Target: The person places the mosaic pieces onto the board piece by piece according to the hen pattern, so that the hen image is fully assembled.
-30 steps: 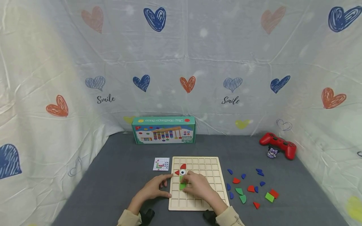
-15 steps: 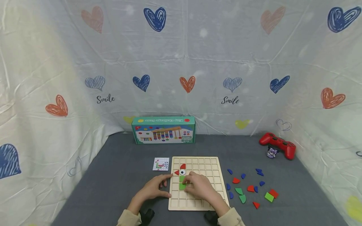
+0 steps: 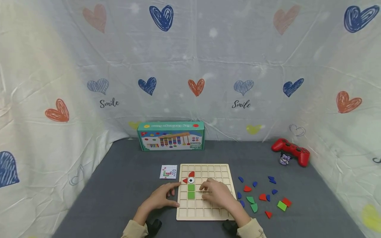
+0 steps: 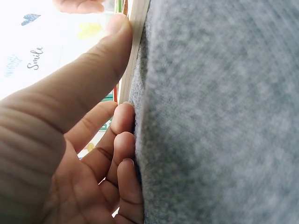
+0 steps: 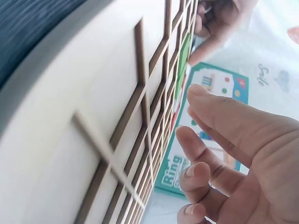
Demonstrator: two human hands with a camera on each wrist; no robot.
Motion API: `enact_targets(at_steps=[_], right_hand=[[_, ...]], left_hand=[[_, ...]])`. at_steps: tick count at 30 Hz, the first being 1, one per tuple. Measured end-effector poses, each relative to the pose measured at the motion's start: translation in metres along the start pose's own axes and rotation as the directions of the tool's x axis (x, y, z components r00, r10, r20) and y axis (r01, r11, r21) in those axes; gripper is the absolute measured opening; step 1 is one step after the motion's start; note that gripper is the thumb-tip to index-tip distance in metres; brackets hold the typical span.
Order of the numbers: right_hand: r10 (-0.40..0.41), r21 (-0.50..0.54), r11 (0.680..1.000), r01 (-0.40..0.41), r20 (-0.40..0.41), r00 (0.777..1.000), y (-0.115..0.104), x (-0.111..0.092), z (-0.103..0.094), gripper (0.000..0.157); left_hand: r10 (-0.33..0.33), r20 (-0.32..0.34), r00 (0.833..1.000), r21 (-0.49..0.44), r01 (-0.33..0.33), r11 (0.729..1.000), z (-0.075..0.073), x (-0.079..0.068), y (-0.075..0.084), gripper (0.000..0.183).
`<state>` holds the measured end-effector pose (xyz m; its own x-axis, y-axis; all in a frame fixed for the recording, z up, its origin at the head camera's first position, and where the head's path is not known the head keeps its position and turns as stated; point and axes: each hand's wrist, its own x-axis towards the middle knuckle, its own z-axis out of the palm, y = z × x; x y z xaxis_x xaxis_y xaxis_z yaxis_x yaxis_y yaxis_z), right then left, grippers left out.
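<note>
A pale wooden grid board [image 3: 208, 211] lies on the dark table. In its left columns sit a red quarter-round piece [image 3: 191, 174], a red triangle [image 3: 185, 180], a white square with an eye [image 3: 191, 180] and two green squares [image 3: 191, 191], one below the other. My left hand [image 3: 162, 196] touches the board's left edge with thumb and index finger spread apart; in the left wrist view the thumb [image 4: 105, 56] rests against the wooden edge. Over the middle of the board is my right hand [image 3: 218, 192], fingers loosely bent. The right wrist view shows nothing between its fingertips [image 5: 198, 91].
Several loose blue, red and green pieces [image 3: 254, 207] lie right of the board. A small pattern card [image 3: 168, 172] is at its upper left. Behind stands a green game box [image 3: 171, 137]. A red game controller [image 3: 291, 151] and a small purple figure [image 3: 284, 159] lie at the back right.
My right hand has moved right, away from the green squares, leaving both in full view. The left hand stays at the board's edge. The head view has shifted slightly.
</note>
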<state>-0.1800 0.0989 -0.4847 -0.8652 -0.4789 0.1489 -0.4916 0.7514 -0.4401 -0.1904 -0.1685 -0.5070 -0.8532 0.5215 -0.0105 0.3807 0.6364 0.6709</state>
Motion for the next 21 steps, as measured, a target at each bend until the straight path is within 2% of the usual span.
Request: enact_targets(at_steps=[16,21], right_hand=[[0.059,-0.036,0.998,-0.059,-0.025,0.998,0.028,-0.030,-0.026,0.019],[0.088,-0.018,0.996,-0.089,-0.027,0.996,0.038,-0.041,-0.035,0.018]], left_hand=[[0.004,-0.008,1.000,0.000,-0.004,1.000,0.001,0.001,-0.003,0.077],[0.010,-0.007,1.000,-0.004,-0.010,1.000,0.001,0.001,-0.004,0.075]])
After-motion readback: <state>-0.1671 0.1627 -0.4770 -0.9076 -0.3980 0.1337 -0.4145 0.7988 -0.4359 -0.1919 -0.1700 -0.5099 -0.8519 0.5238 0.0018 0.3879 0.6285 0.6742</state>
